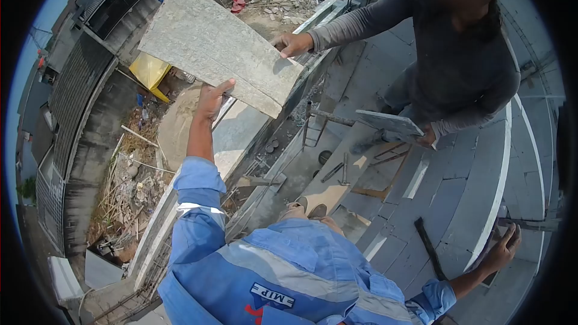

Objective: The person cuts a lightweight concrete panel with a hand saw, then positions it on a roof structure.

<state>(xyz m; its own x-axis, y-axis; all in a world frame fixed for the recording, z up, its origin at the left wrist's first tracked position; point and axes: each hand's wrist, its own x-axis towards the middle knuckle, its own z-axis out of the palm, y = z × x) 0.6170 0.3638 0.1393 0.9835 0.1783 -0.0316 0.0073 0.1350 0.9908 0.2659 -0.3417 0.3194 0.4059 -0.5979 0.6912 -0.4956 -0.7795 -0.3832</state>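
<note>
A large grey, rough-faced stone slab (211,42) is raised at upper left, tilted over the drop beside the wall. My left hand (211,99) grips its lower edge, thumb on the face and fingers hidden behind. A co-worker's hand (293,44) holds the same slab by its right side. In the co-worker's other hand is a smaller grey slab (391,121), held low. My right hand (504,248) reaches out at far right, beside the top of a curved block wall (490,216). Its fingers are extended near a dark bar (536,224), with no object visibly in its grasp.
The co-worker (457,54) stands facing me, at right. Below are wooden boards (337,162), hand tools (344,168) and a dark strip (427,244) against the blocks. At left, beyond the wall edge, lie rubble (141,198), a sand heap (180,120) and a yellow sheet (149,73).
</note>
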